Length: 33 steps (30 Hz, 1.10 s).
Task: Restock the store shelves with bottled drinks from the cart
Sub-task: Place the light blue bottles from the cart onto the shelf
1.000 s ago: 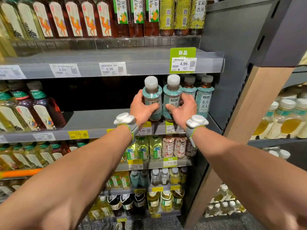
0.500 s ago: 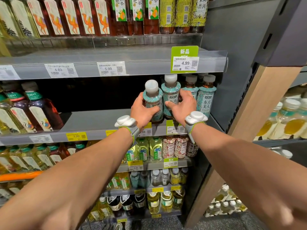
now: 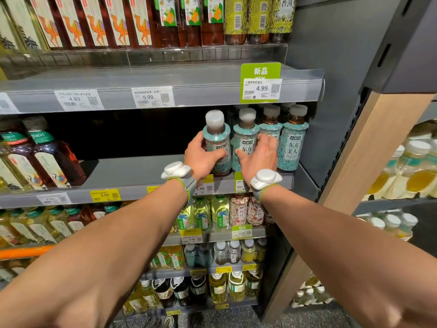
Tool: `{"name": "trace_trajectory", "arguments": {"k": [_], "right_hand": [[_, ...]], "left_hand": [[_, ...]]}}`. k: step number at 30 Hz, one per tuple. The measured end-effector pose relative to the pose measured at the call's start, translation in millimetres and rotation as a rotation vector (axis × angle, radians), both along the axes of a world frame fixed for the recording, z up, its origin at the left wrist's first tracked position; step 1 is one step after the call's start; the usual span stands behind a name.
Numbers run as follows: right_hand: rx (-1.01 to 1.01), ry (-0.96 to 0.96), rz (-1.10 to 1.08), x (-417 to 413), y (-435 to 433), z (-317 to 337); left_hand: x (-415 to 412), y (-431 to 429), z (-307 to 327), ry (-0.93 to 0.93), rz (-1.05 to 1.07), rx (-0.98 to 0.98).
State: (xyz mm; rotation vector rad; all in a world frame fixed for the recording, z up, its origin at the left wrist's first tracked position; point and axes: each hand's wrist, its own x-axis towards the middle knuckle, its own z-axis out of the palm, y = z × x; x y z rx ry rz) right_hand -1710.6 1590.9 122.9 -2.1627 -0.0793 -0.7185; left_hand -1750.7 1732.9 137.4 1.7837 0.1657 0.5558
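Tea bottles (image 3: 292, 147) with teal labels stand in a row at the right end of a grey shelf (image 3: 132, 171), near its front edge. A person's left hand (image 3: 201, 157) grips the first bottle (image 3: 216, 136), thumb across the label and fingers curled behind; this bottle leans slightly left. The right hand (image 3: 259, 159) holds the second bottle (image 3: 246, 138) just beside it, thumb on the front, fingers wrapped round its far side. White devices (image 3: 266, 178) are strapped to both wrists. A green price tag (image 3: 260, 84) hangs from the shelf above.

green shelf tag (image 3: 260, 82) "新品 4.99", bottle (image 3: 292, 147) "东方美人"
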Motion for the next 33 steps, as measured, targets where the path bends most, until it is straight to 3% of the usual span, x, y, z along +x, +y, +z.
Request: {"name": "trace_trajectory", "arguments": {"k": [10, 16, 19, 29, 31, 33], "right_hand": [[0.088, 0.065, 0.082, 0.8, -7.6, -3.0], [0.063, -0.017, 0.389, -28.8, -5.4, -0.9], [0.099, -0.030, 0.437, -37.6, -10.7, 0.4], [0.050, -0.038, 0.240, -47.3, -60.4, 5.9], [0.066, -0.056, 0.140, -44.2, -72.7, 4.3], [0.115, -0.027, 0.080, -38.6, -83.1, 4.2]], "left_hand": [[-10.3, 5.0, 9.6, -0.012, 0.016, -0.014], [-23.1, -8.9, 17.2, 0.010, -0.050, -0.022], [-26.8, -19.5, 18.9, -0.005, -0.071, -0.034], [-22.7, -78.1, 26.0, 0.002, -0.217, -0.016], [-14.8, -91.6, 30.2, 0.009, -0.142, 0.032], [-8.3, -96.0, 33.1, -0.008, 0.022, 0.246]]}}
